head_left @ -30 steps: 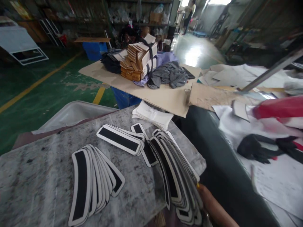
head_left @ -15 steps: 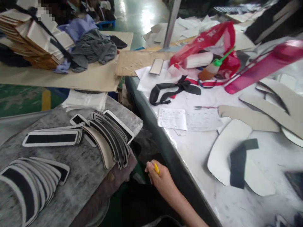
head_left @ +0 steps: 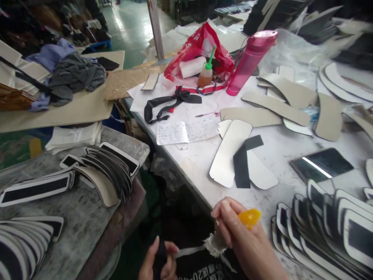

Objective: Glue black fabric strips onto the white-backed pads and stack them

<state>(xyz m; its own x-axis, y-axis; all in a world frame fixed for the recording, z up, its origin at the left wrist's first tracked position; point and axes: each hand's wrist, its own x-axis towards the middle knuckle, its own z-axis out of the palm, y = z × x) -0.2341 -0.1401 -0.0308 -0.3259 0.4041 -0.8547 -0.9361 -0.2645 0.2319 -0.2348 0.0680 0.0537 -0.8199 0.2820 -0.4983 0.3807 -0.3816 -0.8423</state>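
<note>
Low at the right of centre, my right hand grips a brush by its yellow handle. The brush's frayed, whitish bristles point down and to the left, over dark cloth with white lettering. My left hand is at the bottom edge, thumb up and fingers curled, closed on a black piece. A pale strip runs from beside the left fingers toward the bristles; I cannot tell whether it belongs to the black piece.
The white table holds pale curved panels, a dark glossy plate, stacked white-edged black pieces, a pink bottle and a red bag. On the left, a grey-topped stand carries more stacked pieces.
The view has turned right, bringing the stacks on the white table into sight. My left hand has appeared with the black piece. My right hand shows nearer and farther right, its brush now plainly visible.
</note>
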